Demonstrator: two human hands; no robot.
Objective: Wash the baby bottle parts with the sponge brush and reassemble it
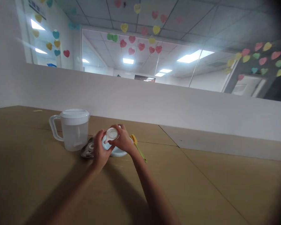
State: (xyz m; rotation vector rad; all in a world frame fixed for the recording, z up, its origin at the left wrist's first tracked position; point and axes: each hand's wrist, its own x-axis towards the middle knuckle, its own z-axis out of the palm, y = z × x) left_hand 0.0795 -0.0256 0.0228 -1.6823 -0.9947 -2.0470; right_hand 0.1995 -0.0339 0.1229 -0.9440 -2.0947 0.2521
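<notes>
My right hand (123,139) is closed around a small white round piece (112,133), which looks like a cap or shallow cup with a short tab pointing down-left. Close beside it, my left hand (101,152) curls its fingers around a pale bluish, translucent part (105,144) just under the white piece; its full shape is hidden by the hands. A white bowl or dish (118,152) lies on the table behind and below both hands, partly covered by them. Left of my left hand is a shiny dark grey metallic-looking item (86,150) with something white on it.
A lidded clear plastic pitcher (75,132) stands at the left, its handle pointing left. A yellow-headed brush-like tool (134,139) with a green handle lies right of the dish. The brown table (201,193) meets a white wall (154,106) with windows above.
</notes>
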